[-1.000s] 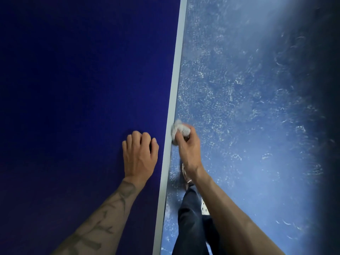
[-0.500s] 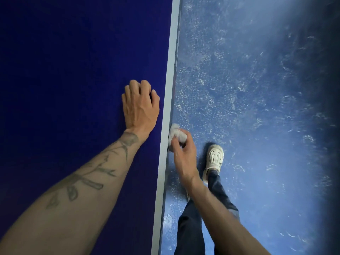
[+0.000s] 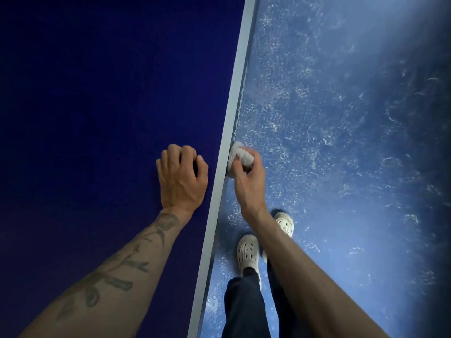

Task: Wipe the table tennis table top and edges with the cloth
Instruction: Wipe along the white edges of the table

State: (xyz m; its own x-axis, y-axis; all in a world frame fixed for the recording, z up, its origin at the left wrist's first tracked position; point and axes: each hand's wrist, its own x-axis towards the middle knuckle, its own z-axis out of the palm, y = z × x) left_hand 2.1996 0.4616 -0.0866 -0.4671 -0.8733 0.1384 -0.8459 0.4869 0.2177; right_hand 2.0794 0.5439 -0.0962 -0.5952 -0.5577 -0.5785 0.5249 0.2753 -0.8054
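**Cloth slid forward along the worktop edge, now level with the left hand**

Since half a second back the right hand (image 3: 249, 186) and cloth (image 3: 240, 156) have caught up with the left hand (image 3: 181, 178), which was ahead of them. Two shoes show now, one before.

Dark blue worktop (image 3: 97, 93) fills the left half. Its pale grey edge strip (image 3: 240, 76) runs up the middle on a slant. There is lettering on the side face, too blurred to read. Blue speckled floor (image 3: 341, 142) fills the right half.

A tattooed left forearm (image 3: 114, 272) lies over the worktop. The left hand is clenched, fingers curled under, resting on the worktop just beside the edge strip and holding nothing. The right hand hangs off the side of the worktop, fingers wrapped round the bunched white cloth, which is pressed against the side face of the edge.

Below are dark trousers (image 3: 244, 306) and two white clog shoes, near one (image 3: 247, 252) and far one (image 3: 284, 223), both on the floor close to the worktop.
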